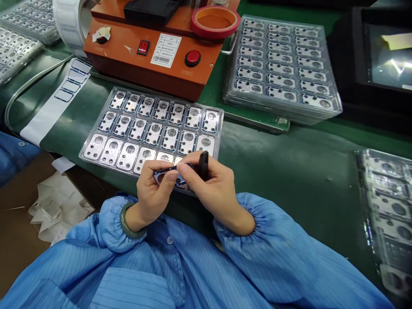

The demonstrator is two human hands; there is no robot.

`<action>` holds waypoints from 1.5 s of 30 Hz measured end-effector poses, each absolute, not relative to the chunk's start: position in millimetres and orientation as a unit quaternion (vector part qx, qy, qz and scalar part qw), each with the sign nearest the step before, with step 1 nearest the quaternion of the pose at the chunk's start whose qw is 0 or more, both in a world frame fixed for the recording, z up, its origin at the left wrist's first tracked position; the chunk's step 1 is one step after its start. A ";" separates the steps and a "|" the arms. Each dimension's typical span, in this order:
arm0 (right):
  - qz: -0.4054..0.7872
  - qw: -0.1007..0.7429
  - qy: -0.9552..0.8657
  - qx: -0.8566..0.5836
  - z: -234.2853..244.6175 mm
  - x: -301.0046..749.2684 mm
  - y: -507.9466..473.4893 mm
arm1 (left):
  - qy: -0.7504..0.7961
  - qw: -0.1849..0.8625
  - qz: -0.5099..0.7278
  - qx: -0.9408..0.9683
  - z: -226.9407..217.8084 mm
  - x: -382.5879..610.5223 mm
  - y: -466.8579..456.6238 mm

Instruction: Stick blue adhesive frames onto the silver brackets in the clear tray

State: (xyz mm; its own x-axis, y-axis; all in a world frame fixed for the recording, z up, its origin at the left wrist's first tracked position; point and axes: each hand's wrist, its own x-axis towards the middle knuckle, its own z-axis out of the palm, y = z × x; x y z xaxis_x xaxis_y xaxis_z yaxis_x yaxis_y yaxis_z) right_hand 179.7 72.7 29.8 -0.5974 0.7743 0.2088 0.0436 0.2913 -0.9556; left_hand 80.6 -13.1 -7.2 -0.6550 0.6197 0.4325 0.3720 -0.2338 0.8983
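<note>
My left hand [153,189] grips a small metal plate [178,179] with a dark blue edging strip, tilted up between thumb and fingers. With thumb and forefinger pressed together, my right hand [215,184] pinches at the plate's upper edge. A slim black tool [204,165] is tucked in the fingers of this hand; its tip is hidden, so its kind is unclear. Both hands are over the near side of a clear plastic tray [84,151] with rows of similar plates. The two far rows show blue edging; plates at the left of the near row look plain silver.
An orange machine [128,60] with red buttons stands behind the tray, a roll of red tape [215,22] on it. A label strip [53,107] with blue outlines lies left. Stacked trays [283,101] stand back right; another tray [386,206] lies right. Discarded backing paper [58,206] fills a box below.
</note>
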 end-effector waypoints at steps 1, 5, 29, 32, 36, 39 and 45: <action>0.524 0.348 -0.729 -0.269 30.1 180.9 73.7 | 0.605 0.105 0.678 0.405 -6.4 81.0 -12.8; 0.522 0.344 -0.752 -0.208 28.1 187.3 77.3 | 0.576 0.166 0.687 0.411 -2.8 80.6 -12.4; 0.055 0.319 -0.912 -0.251 -0.2 226.0 127.0 | 0.549 0.181 0.654 0.489 -16.8 84.6 -14.3; 0.060 0.354 -0.887 -0.290 0.2 225.5 126.8 | 0.542 0.179 0.655 0.495 -16.8 84.8 -14.1; 0.117 0.410 -0.826 -0.369 -3.6 224.8 132.8 | 0.530 0.175 0.668 0.492 -15.0 86.2 -13.7; 0.164 0.437 -0.763 -0.448 -9.5 222.6 136.7 | 0.527 0.175 0.669 0.495 -13.8 86.7 -13.9; 0.163 0.395 -0.790 -0.440 -10.7 216.0 130.2 | 0.536 0.168 0.658 0.502 -16.9 86.9 -15.5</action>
